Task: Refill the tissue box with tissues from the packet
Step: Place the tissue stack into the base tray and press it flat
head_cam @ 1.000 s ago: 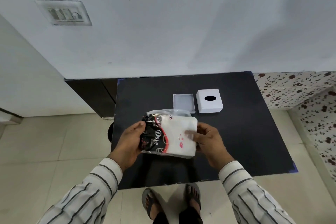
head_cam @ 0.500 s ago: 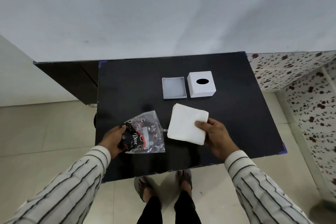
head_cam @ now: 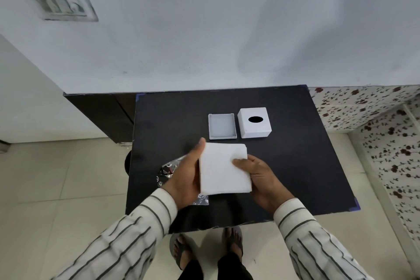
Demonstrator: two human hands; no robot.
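Observation:
I hold a thick white stack of tissues (head_cam: 223,168) above the black table (head_cam: 295,166) with both hands. My left hand (head_cam: 187,175) grips its left edge and my right hand (head_cam: 261,175) grips its right edge, thumb on top. The clear printed plastic packet (head_cam: 169,169) lies flat on the table under my left hand, mostly hidden. Beyond the stack sit the white tissue box cover (head_cam: 254,122) with a dark oval slot on top and, to its left, the shallow grey box base (head_cam: 222,125), open side up.
A white wall rises right behind the table, with a switch plate (head_cam: 60,3) high on the left. A dark cabinet (head_cam: 104,113) stands left of the table. Patterned tiles (head_cam: 375,116) are at the right. My sandalled feet (head_cam: 204,250) are at the near edge.
My left hand let go of the packet, which now lies on the table, and moved right onto the tissue stack. The stack is now held by both hands.

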